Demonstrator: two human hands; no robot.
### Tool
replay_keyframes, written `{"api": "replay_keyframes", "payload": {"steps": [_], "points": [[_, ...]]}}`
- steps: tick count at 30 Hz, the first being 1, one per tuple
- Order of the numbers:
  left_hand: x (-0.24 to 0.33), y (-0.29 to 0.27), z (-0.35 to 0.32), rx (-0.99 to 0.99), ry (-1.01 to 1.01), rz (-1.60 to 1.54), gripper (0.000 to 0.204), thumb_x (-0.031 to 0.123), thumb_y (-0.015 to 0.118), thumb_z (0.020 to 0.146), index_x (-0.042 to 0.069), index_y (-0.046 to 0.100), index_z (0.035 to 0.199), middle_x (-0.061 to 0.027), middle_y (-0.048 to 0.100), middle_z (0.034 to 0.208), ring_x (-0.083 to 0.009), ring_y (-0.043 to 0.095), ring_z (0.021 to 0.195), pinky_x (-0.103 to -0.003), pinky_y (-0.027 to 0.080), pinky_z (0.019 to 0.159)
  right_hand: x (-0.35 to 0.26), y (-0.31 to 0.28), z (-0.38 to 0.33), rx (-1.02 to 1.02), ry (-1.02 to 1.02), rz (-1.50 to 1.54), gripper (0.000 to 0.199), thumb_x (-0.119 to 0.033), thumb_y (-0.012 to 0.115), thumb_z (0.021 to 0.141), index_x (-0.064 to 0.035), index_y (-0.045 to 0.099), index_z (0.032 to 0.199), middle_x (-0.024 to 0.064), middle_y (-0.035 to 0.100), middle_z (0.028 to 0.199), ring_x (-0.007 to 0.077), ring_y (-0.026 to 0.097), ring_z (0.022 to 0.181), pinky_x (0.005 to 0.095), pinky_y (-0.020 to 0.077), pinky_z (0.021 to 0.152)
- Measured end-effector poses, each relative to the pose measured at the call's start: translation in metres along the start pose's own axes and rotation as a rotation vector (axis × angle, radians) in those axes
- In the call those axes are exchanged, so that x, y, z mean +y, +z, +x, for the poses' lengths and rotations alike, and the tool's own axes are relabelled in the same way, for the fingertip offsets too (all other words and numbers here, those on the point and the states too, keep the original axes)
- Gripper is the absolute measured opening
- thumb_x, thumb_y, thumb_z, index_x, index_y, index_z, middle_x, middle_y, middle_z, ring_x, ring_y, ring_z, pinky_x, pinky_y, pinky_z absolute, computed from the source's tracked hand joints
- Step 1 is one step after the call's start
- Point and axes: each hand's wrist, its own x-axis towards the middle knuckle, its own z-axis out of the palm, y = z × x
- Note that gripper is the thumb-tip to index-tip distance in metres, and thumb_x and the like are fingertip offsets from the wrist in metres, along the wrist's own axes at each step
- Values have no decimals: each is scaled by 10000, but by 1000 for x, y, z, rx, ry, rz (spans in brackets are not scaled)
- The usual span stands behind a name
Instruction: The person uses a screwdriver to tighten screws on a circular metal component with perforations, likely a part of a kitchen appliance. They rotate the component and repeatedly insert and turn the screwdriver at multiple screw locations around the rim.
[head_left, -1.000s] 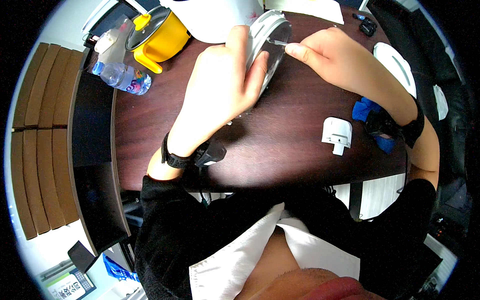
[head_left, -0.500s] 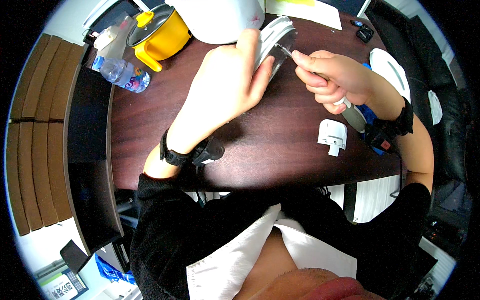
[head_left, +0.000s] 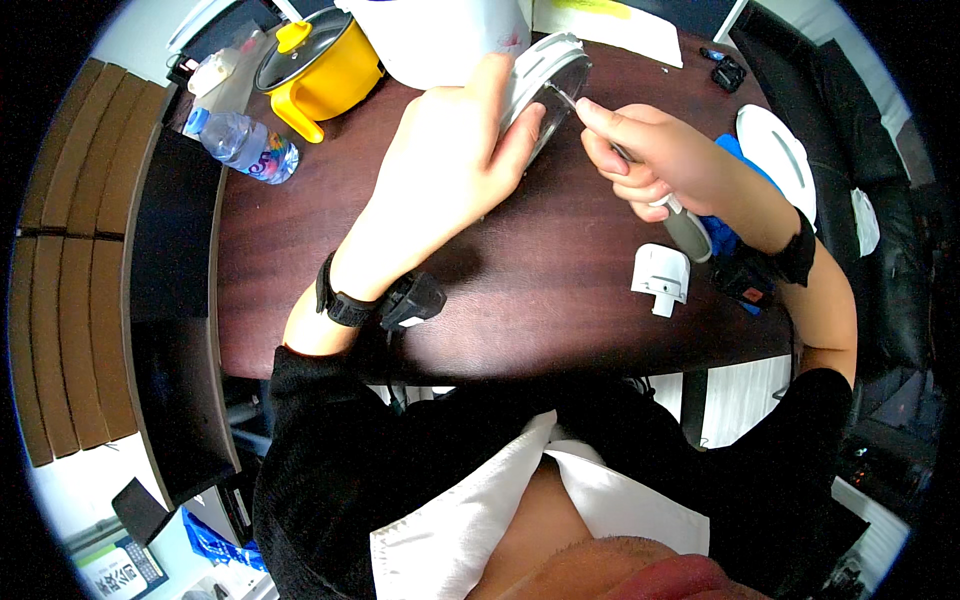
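Observation:
My left hand [head_left: 445,150] grips a round white lid [head_left: 545,68] with a clear, see-through face, holding it tilted on edge above the table. Closed around a screwdriver [head_left: 688,232] with a grey and white handle is my right hand [head_left: 650,150]. Its thin metal shaft points up and left, and the tip meets the clear face of the lid; what exactly it touches there is too small to make out. Just below the handle, a small white plastic piece [head_left: 661,272] with a tab lies on the table.
Behind my hands stands a white bucket-like container [head_left: 440,40]. A yellow pot [head_left: 340,75] with a glass lid and a water bottle [head_left: 245,148] are at the left. A white oval part [head_left: 775,150] sits on blue material [head_left: 735,150] at the right. Farther back lies paper [head_left: 610,30].
My right hand and the screwdriver have shifted slightly left, and the handle has swung so that more of it shows. The lid stays in my left hand, almost unmoved.

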Motion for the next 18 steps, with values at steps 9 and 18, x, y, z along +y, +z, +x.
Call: {"api": "replay_keyframes", "payload": {"steps": [9, 18], "points": [[-4, -9, 4, -3, -116, -24, 289, 197, 633, 852, -46, 544, 981, -254, 595, 653, -387, 637, 620, -421, 500, 554, 5, 4, -1, 799, -708, -1367, 453, -394, 571, 913, -61, 587, 605, 168, 537, 532, 355, 567, 497, 448, 445, 473], [1, -14, 5, -12, -120, -43, 279, 200, 623, 852, -48, 557, 959, -246, 595, 647, -384, 638, 619, -414, 499, 553, -3, 7, 4, 845, -789, -1471, 408, -372, 594, 892, -68, 629, 622, 149, 563, 524, 339, 582, 478, 419, 483, 470]]}}
